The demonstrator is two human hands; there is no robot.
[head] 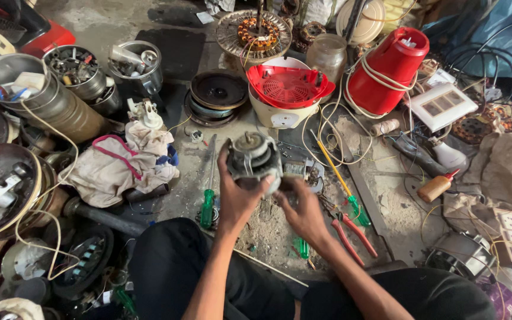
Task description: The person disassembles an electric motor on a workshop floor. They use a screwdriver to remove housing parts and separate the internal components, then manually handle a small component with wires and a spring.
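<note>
Grey metal motor [254,159] at centre frame is clenched in the left hand [236,198], right hand [304,214] fingering wires beside it, probably checking connections, so screwdriver [208,204] next maybe.

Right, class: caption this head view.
Left hand and right hand hold a small motor above a cluttered floor.

small grey motor [255,159] | round, shaft up | held above floor
</note>
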